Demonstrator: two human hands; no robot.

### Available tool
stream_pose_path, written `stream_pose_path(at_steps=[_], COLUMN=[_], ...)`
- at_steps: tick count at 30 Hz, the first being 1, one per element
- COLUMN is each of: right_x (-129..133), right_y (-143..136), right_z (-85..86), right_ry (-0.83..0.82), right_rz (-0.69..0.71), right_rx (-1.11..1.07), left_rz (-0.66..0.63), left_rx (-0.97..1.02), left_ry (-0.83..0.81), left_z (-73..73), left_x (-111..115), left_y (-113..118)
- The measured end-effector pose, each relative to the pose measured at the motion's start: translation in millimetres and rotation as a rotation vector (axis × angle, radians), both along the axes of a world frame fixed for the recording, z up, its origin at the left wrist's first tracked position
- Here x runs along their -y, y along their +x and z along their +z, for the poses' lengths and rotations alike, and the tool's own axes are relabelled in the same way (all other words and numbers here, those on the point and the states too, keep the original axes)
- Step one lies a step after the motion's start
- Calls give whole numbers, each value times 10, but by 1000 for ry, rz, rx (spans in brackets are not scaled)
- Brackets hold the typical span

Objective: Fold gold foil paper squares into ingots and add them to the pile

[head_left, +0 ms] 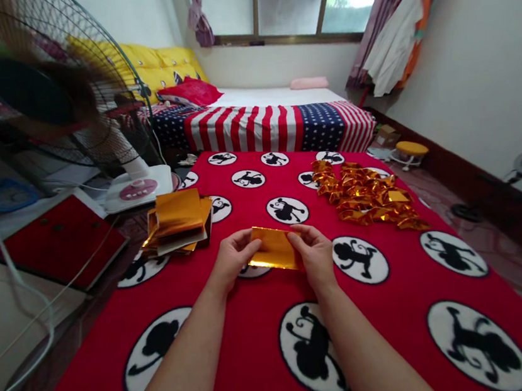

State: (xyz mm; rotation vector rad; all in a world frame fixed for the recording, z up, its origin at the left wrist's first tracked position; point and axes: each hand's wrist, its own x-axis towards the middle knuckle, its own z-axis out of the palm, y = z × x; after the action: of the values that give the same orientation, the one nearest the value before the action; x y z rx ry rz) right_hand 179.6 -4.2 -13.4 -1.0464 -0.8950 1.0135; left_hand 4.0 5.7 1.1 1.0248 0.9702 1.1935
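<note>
Head view: cardboard box [387,136] on floor, far right by the wall; contents too small to tell; blue plastic item [6,194] far left under a table, can't tell if it's a container.

Surface: red cloth [245,375] with white circles and black monkey figures; gold foil sheet [274,249] near the middle, above or on the cloth, can't tell which; left hand [231,259] pinches its left edge, thumb on top, fingers curled beneath; right hand [316,255] same at the right edge, thumb and fingers closed on it; stack of gold sheets [180,212] to the left, edges uneven; folded gold pieces [370,198] in rough rows, far right on the cloth.

Room: fan [139,188] on the left, blades blurred; bed [252,127] at the far side, stars-and-stripes cover, red cushion [191,93] on its left, pink pillow [309,82] toward its right; window [294,1] behind; clothes [396,39] hanging far right; yellow-topped stool [411,148] beside the box.
</note>
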Motion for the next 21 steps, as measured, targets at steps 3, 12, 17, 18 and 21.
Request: stream_pose_path(at_steps=[3, 12, 17, 18, 21], right_x=[23, 39, 43, 43, 39], right_y=[10, 37, 51, 53, 53], right_z=[28, 49, 49, 47, 45], right_ry=[16, 244, 269, 273, 275], right_rz=[44, 15, -29, -25, -7], right_rx=[46, 176, 178, 183, 203], left_rz=[39, 253, 275, 205, 19], left_rx=[-37, -73, -10, -34, -191], left_ry=[31, 200, 60, 47, 89], left_z=[7, -87, -60, -35, 43], left_x=[15, -92, -76, -57, 1], left_y=[27, 2, -43, -52, -64])
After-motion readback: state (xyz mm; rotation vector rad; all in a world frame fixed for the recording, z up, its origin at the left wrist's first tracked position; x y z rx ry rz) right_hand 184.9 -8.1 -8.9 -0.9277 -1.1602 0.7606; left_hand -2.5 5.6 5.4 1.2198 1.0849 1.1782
